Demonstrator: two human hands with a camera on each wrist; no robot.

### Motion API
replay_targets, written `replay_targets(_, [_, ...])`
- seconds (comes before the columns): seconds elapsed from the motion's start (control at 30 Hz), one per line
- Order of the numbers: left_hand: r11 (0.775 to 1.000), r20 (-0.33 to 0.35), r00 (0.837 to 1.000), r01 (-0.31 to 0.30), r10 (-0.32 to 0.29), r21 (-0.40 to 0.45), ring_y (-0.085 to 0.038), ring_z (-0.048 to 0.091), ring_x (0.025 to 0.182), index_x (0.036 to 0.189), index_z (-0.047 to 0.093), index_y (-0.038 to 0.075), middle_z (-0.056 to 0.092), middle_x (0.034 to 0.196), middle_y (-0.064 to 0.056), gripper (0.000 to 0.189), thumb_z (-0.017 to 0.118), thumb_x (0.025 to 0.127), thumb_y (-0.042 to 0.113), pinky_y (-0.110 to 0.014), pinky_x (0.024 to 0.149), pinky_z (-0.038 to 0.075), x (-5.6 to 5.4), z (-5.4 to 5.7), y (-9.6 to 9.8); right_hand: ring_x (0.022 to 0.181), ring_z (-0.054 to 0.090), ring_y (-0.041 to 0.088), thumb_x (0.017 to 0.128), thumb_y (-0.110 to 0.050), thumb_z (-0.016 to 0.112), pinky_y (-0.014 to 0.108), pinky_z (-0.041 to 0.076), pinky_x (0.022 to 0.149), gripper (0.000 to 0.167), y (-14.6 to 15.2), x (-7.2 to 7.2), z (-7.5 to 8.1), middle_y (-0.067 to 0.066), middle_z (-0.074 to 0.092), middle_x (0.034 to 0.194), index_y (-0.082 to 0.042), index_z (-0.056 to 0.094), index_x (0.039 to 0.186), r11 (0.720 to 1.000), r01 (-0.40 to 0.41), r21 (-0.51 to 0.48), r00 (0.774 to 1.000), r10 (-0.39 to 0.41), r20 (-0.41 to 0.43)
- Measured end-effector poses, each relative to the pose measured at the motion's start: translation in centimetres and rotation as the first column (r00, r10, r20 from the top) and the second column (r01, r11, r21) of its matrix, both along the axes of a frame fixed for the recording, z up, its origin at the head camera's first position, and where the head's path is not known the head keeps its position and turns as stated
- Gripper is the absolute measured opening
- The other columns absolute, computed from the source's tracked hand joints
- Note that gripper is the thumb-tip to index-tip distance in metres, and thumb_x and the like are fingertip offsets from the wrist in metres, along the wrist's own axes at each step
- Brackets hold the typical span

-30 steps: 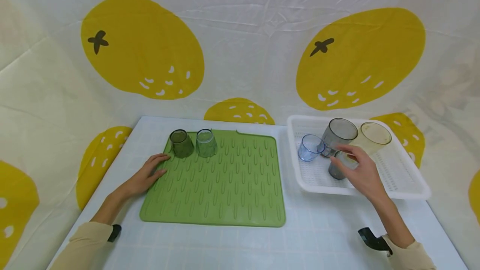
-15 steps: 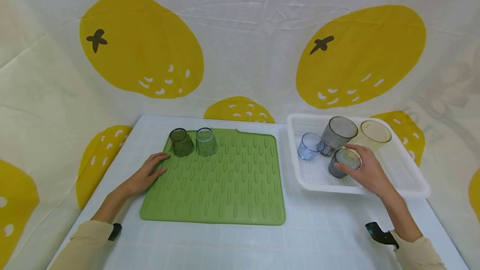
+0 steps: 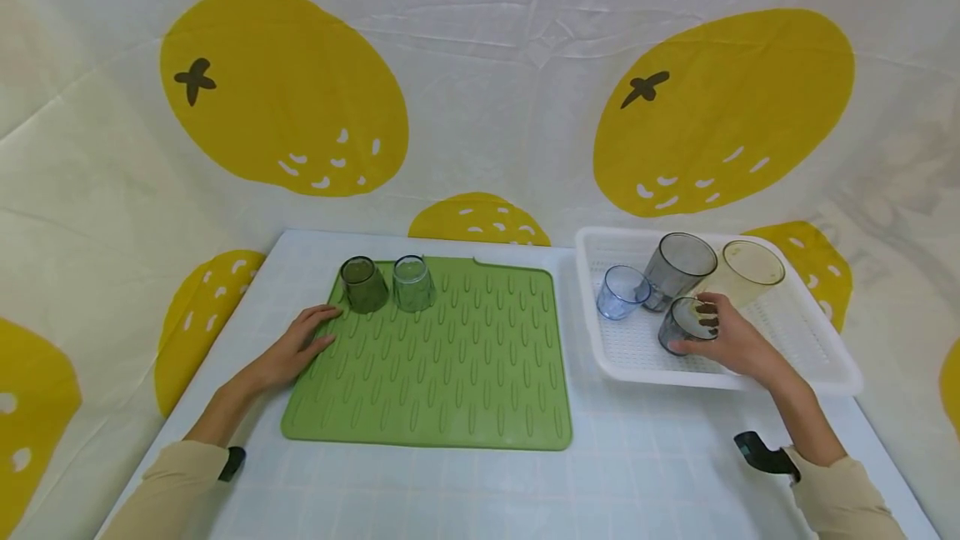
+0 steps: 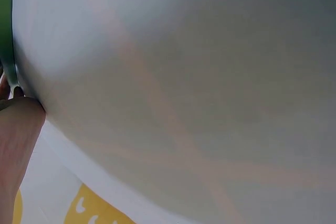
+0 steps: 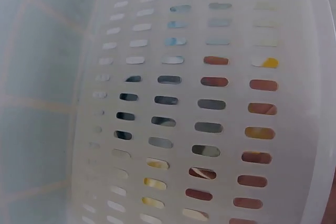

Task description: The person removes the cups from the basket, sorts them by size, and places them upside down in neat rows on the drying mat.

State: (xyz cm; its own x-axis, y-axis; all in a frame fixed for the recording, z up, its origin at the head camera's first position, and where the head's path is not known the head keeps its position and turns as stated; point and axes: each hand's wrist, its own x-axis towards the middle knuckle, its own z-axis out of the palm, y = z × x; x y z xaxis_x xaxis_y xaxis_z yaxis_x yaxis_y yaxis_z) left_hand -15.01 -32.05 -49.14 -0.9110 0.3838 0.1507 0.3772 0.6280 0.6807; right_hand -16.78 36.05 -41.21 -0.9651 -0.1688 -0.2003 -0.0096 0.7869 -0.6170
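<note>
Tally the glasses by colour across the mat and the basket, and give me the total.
Dark green glass: 1, on the green mat
Pale greenish glass: 1, on the mat
Blue glass: 1, in the white basket
Grey: 2, tall grey glass and short grey glass, in the basket
Yellow glass: 1, in the basket
Total: 6

Downward head view, close wrist views, tabletop (image 3: 495, 490) in all.
</note>
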Motion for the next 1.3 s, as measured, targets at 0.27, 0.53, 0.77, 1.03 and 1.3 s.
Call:
replay_targets(0.27, [1.000,0.016,1.000,0.007,-0.007,0.012,-0.056,0.027,0.140,0.144,0.044,-0.012,0.034,0.149,-0.035,0.042,0.053,0.106,0.000,-0.073,0.106,0.027,-0.1,0.1,0.1,0.132,0.039,0.059,0.091,-0.028,0.081,0.068,0.038,0.107,0.097,0.9,-0.8,-0.2,0.043,0.032,0.147,0.018,0.017,0.148,0.998,-0.028,-0.057,0.995,0.033,0.090])
replay_targets(0.53, [1.000,0.010,1.000,0.013,-0.014,0.007,-0.056,0.027,0.140,0.145,0.044,-0.012,0.034,0.149,-0.035,0.042,0.053,0.106,0.000,-0.073,0.106,0.027,-0.2,0.1,0.2,0.117,0.053,0.044,0.087,-0.029,0.086,0.041,0.053,0.094,0.085,0.9,-0.4,-0.1,0.033,0.052,0.133,0.014,0.037,0.141,0.999,-0.026,-0.022,0.999,0.026,0.027])
replay_targets(0.77, [1.000,0.004,1.000,0.006,-0.007,0.010,-0.056,0.029,0.139,0.144,0.045,-0.012,0.035,0.148,-0.035,0.041,0.054,0.106,0.001,-0.064,0.108,0.030,0.0,-0.1,0.1,0.116,0.055,0.039,0.087,-0.031,0.085,0.013,0.047,0.081,0.082,0.9,0.1,0.4,0.029,0.055,0.132,0.011,0.040,0.140,0.999,-0.010,-0.046,1.000,0.011,0.015])
replay_targets(1.03, [1.000,-0.011,1.000,0.007,-0.007,-0.006,-0.055,0.032,0.138,0.143,0.045,-0.013,0.037,0.147,-0.035,0.041,0.054,0.106,0.002,-0.047,0.111,0.032,0.1,0.2,0.2,0.129,0.048,0.047,0.093,-0.028,0.079,0.016,0.049,0.087,0.083,0.8,0.8,1.2,0.034,0.046,0.145,0.009,0.030,0.149,0.991,0.002,-0.132,0.999,0.004,0.042])
replay_targets(1.3, [0.999,0.002,1.000,-0.005,0.005,-0.045,-0.056,0.035,0.136,0.142,0.046,-0.016,0.039,0.145,-0.037,0.041,0.055,0.105,0.001,-0.068,0.105,0.033,0.2,1.2,0.7,0.123,0.052,0.020,0.096,-0.022,0.075,0.021,0.051,0.090,0.081,0.6,1.4,1.3,0.027,0.039,0.152,0.000,0.026,0.156,0.971,0.007,-0.240,1.000,-0.001,0.023])
